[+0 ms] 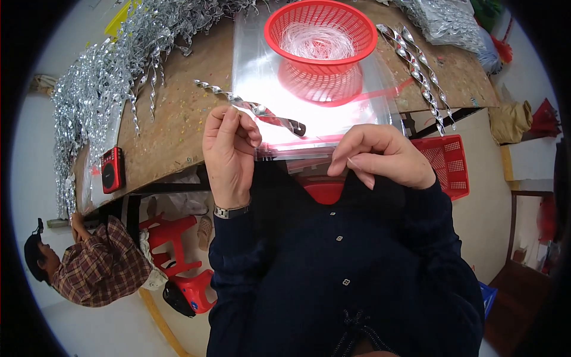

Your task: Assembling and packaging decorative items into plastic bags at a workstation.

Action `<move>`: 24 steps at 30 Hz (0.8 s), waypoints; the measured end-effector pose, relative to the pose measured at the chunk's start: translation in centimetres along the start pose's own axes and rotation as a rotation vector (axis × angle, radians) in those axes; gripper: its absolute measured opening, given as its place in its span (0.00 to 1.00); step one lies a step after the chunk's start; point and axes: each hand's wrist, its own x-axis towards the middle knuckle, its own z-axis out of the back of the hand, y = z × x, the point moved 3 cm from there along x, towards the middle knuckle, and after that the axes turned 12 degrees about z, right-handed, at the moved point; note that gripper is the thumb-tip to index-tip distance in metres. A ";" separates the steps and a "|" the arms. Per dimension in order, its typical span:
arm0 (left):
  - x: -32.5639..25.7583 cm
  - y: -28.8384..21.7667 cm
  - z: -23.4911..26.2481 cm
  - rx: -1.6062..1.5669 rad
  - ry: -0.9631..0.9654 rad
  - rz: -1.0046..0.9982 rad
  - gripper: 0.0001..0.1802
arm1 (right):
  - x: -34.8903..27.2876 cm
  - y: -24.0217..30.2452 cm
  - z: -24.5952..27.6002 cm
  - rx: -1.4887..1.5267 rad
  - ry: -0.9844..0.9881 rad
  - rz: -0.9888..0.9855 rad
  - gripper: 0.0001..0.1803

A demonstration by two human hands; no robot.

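Observation:
My left hand pinches the near end of a twisted silver foil spiral that stretches up and left over the wooden table. My right hand is closed at the near edge of a stack of clear plastic bags with a red strip along the opening; its fingertips pinch something too thin to make out. A red plastic basket holding thin white threads stands on the bags beyond both hands.
A big heap of silver spirals covers the table's left side, and more spirals lie at right. A small red box-shaped device sits at the left edge. A person in a plaid shirt crouches lower left beside red stools. A red crate is under the table.

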 end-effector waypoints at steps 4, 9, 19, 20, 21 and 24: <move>-0.6 0.1 -0.9 0.081 0.004 0.009 0.04 | 0.6 0.4 -0.2 -0.228 -0.095 0.065 0.06; -1.6 0.7 -2.3 0.228 0.013 0.045 0.03 | 1.7 0.0 -0.8 -0.667 -0.239 0.245 0.04; -2.3 1.6 -4.0 0.395 0.058 0.119 0.08 | 2.9 -1.0 -1.6 -0.761 -0.322 0.426 0.05; -2.3 1.7 -3.9 0.365 0.066 0.112 0.09 | 2.9 -1.2 -1.5 -0.699 -0.325 0.385 0.05; -2.3 1.8 -3.9 0.335 0.075 0.107 0.10 | 2.9 -1.2 -1.5 -0.699 -0.326 0.385 0.05; -2.2 1.9 -3.7 0.256 0.107 0.112 0.12 | 2.8 -1.8 -1.2 -0.454 -0.367 0.217 0.08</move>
